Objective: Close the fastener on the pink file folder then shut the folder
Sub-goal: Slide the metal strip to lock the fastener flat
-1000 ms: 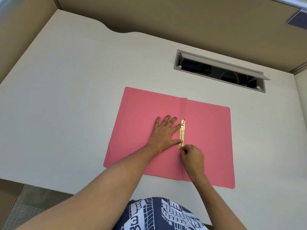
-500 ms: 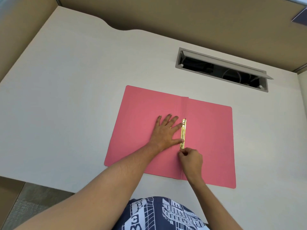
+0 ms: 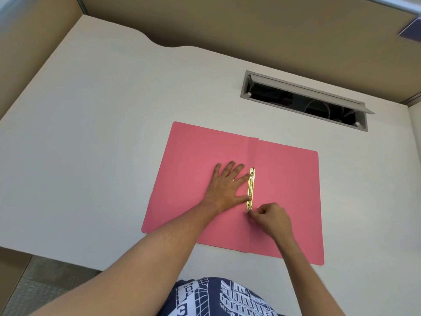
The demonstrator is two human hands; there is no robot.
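One white desk [image 3: 102,133], pink folder [image 3: 289,190] open; left hand [image 3: 227,185] spread, right hand [image 3: 271,217] perhaps pinching fastener [image 3: 251,189].

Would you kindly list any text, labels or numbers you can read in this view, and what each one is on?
None reads clearly.
Gold fastener on the pink folder: embossed lettering along the bar, too small to read.
Dark blue garment: white printed characters, cut off and distorted, not legible.

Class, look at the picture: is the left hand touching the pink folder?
Touching. The head view shows the left hand pressed flat, fingers spread, on the left half of the open pink folder, with no gap under the palm.
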